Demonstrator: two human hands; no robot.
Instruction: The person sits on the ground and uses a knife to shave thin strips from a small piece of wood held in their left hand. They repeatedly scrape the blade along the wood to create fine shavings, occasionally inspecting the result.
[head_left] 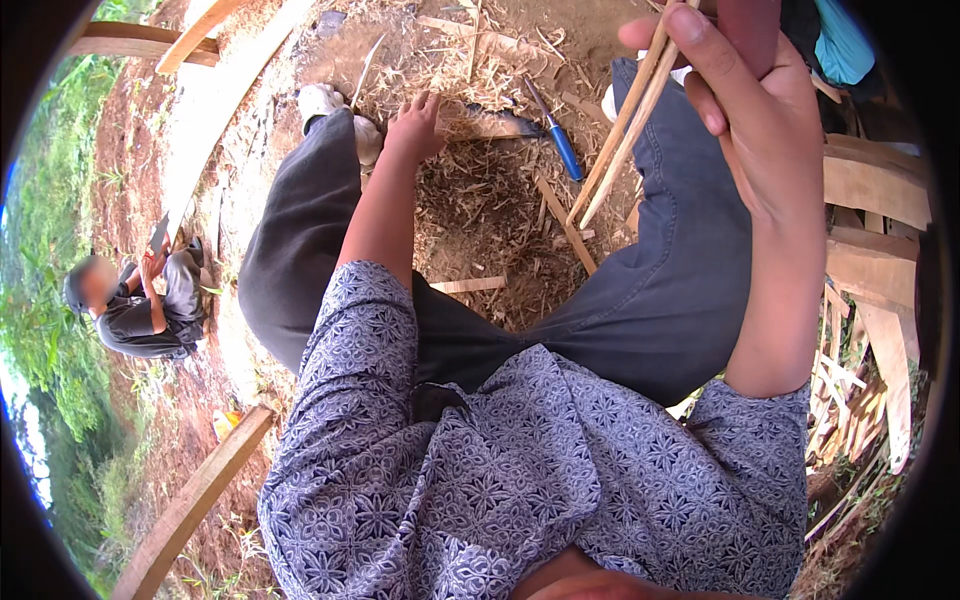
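My right hand, raised at the upper right, is closed with thumb and fingers around thin pale wooden strips. The strips slant down to the left and taper to points above my right leg. A smooth dark reddish-brown piece also sits in that hand; its upper end leaves the view, so I cannot tell its kind. Low over the shavings, beside my left shoe, my left hand has its fingers stretched out, nothing visible in it. Between my legs lies a tool with a blue handle and a thin dark shaft.
Wood shavings cover the ground between my legs, with short wooden pieces among them. Stacked timber stands at the right. A long plank runs along the left, where another person crouches. A beam lies lower left.
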